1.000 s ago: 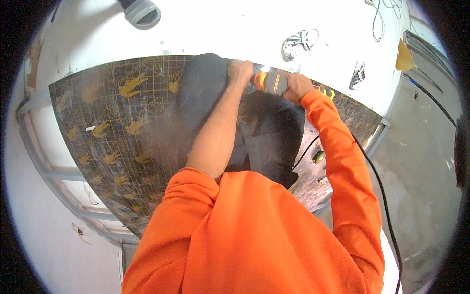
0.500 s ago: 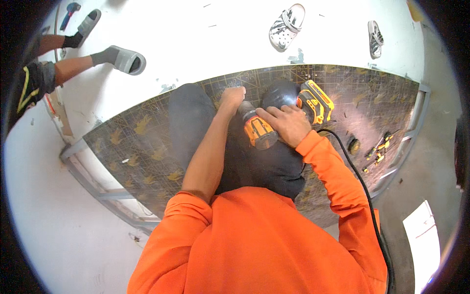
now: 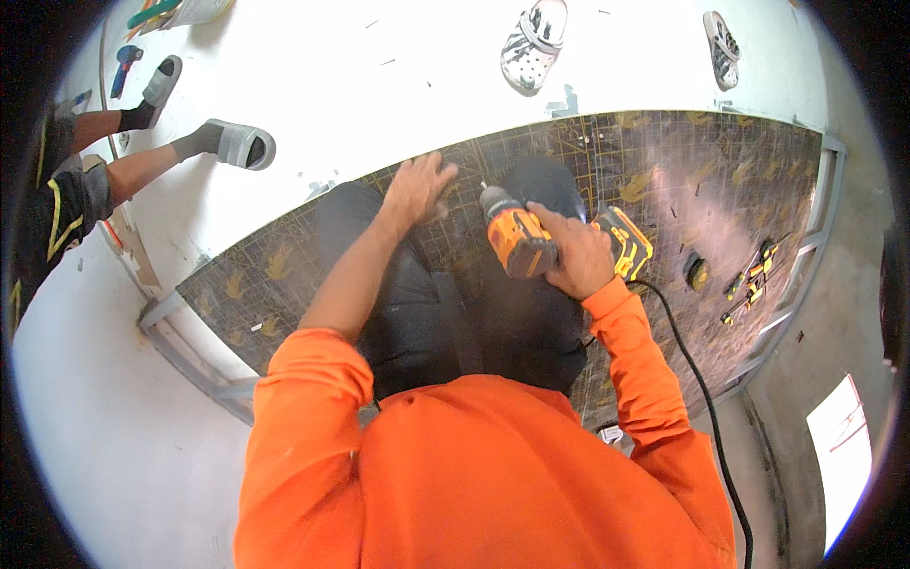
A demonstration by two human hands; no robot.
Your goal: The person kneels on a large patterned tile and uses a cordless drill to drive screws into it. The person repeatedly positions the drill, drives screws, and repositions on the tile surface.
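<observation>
My right hand (image 3: 580, 254) is wrapped round the handle of a yellow and black cordless drill (image 3: 518, 239). The drill's chuck and bit point away from me, toward the far edge of a dark printed board (image 3: 654, 180). Its battery end shows to the right of the hand. My left hand (image 3: 419, 190) is left of the bit, over the board near its far edge. The left fingers are partly spread, and I see nothing held in them. My dark-trousered knees are on the board beneath both arms.
A black cord (image 3: 697, 360) runs down past my right forearm. Yellow and black tools (image 3: 754, 280) and a small round yellow and black thing (image 3: 697, 272) lie on the board's right. Beyond are a patterned clog (image 3: 534, 52) and another person's shoe (image 3: 246, 145). Grey metal framing (image 3: 823, 204) edges the board.
My left hand has drawn away from the drill's tip to the left, and its fingers have opened. The drill, still in my right hand, has shifted slightly right. The whole view has shifted a little.
</observation>
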